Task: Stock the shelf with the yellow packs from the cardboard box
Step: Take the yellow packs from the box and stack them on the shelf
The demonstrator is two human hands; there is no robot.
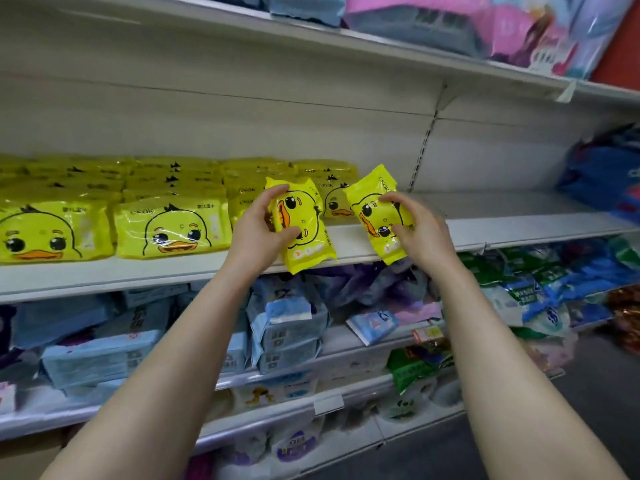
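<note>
Two yellow packs are up at the shelf, one in each hand. The left hand [263,220] grips the left pack [306,220], fingers curled over its top edge and thumb pressed on its face. The right hand [420,226] clasps the right pack [370,202] in the same way. Both packs stand tilted on end over the front lip of the shelf [502,220], probably to be laid flat in the bare stretch just right of the stocked rows [173,230]. The cardboard box is out of view.
</note>
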